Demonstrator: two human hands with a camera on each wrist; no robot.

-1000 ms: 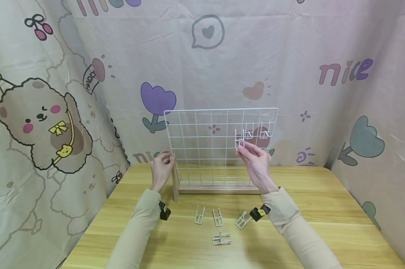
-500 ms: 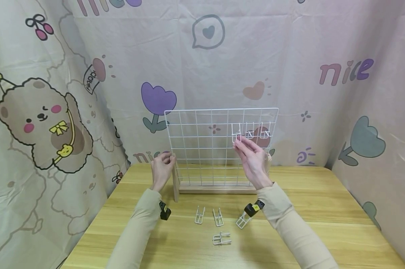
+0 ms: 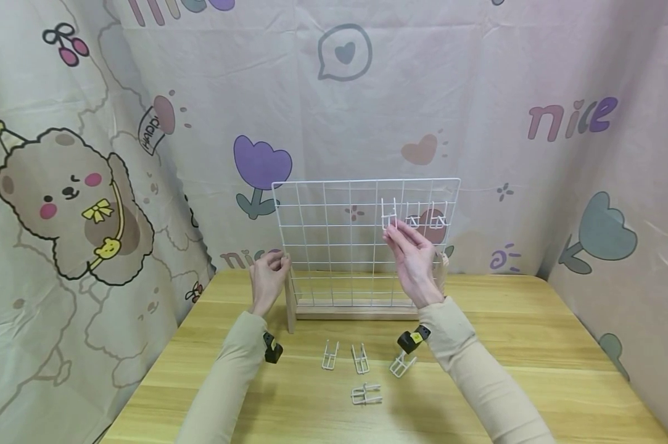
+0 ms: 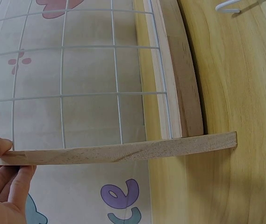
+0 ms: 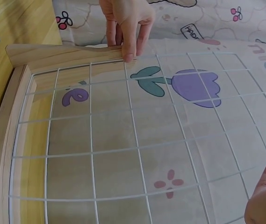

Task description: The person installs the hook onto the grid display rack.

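A white wire grid panel (image 3: 339, 245) stands upright in a wooden base (image 3: 356, 313). With thumb and fingers, my left hand (image 3: 268, 280) pinches the top of the stand's left wooden upright (image 4: 123, 153). My right hand (image 3: 416, 265) pinches a white wire hook (image 3: 388, 216) by its lower end, prongs up, at the grid's upper right. Whether that hook touches the wires, I cannot tell. Two similar hooks, a nearer one (image 3: 412, 221) and a farther one (image 3: 437, 221), hang on the grid to its right. In the right wrist view the held hook is out of sight.
Several loose white wire hooks lie on the wooden table (image 3: 506, 345) before the stand: a left one (image 3: 330, 357), a middle one (image 3: 360, 361), a right one (image 3: 403, 365) and a front one (image 3: 366, 394). A patterned curtain (image 3: 345, 111) surrounds the table's back and sides.
My right hand has moved up and slightly left with the wire hook, from lower on the grid to level with the hanging hooks. My left hand has stayed on the upright.
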